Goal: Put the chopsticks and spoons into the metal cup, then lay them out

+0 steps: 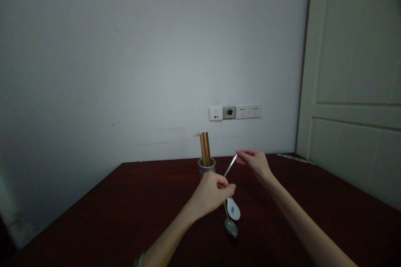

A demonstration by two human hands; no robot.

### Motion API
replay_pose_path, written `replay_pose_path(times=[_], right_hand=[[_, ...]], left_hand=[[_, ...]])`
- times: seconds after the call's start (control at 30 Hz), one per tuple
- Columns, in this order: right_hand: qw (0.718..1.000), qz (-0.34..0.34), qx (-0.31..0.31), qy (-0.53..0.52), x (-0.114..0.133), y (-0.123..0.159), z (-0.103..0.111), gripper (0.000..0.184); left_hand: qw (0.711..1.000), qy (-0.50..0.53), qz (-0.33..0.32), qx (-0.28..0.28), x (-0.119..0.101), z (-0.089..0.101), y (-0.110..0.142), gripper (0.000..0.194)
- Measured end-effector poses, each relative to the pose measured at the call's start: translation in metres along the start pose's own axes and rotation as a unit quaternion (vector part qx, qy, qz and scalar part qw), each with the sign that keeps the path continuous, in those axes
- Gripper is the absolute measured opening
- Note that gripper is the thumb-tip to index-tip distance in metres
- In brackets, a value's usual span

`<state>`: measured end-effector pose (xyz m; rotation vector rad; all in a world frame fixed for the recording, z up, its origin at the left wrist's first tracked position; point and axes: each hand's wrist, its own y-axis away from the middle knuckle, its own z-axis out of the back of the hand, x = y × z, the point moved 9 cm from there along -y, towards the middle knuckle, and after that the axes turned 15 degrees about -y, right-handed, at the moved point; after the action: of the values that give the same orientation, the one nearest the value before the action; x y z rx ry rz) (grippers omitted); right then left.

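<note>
My right hand (254, 162) is closed in a pinch at the upper end of a slim silvery handle (231, 164). This handle slants down to the left and goes out of sight behind my left hand (214, 192). My left hand is closed, thumb and fingers bent together; what lies between them is hidden. Just below it shows a metal spoon (231, 228), bowl toward me, its handle running up under the hand. Beside that is a white spoon (233, 210) with a blue pattern, its upper part covered by my left hand. Whether the silvery handle joins either spoon I cannot tell.
Behind my left hand stands a light-coloured cup (206, 168) holding several wooden chopsticks (205, 149). The dark red table (125, 208) reaches back to a pale wall with sockets (248, 111). A light panelled door (354, 91) is on the right.
</note>
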<state>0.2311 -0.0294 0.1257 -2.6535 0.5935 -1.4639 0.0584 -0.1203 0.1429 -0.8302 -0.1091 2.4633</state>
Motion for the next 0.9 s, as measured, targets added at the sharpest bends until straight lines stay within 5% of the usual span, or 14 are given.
replay_pose_path(times=[0.13, 0.27, 0.4, 0.5, 0.9], right_hand=[[0.996, 0.053, -0.045, -0.056, 0.008, -0.005, 0.015, 0.024], [0.99, 0.079, -0.063, -0.099, 0.008, -0.005, 0.02, 0.029], [0.988, 0.079, -0.068, -0.115, 0.005, -0.002, 0.018, 0.03], [0.987, 0.07, -0.071, -0.123, 0.002, 0.001, 0.015, 0.03], [0.986, 0.033, -0.045, -0.157, -0.013, 0.006, 0.003, 0.029]], left_hand=[[0.984, 0.169, 0.005, 0.061, -0.021, -0.044, 0.012, 0.037], [0.92, 0.381, 0.093, 0.017, -0.004, -0.084, -0.001, 0.048], [0.808, 0.544, 0.16, -0.16, 0.036, -0.076, -0.018, 0.049], [0.752, 0.59, 0.169, -0.239, 0.054, -0.061, -0.023, 0.037], [0.691, 0.625, 0.176, -0.318, 0.077, -0.036, -0.036, 0.021]])
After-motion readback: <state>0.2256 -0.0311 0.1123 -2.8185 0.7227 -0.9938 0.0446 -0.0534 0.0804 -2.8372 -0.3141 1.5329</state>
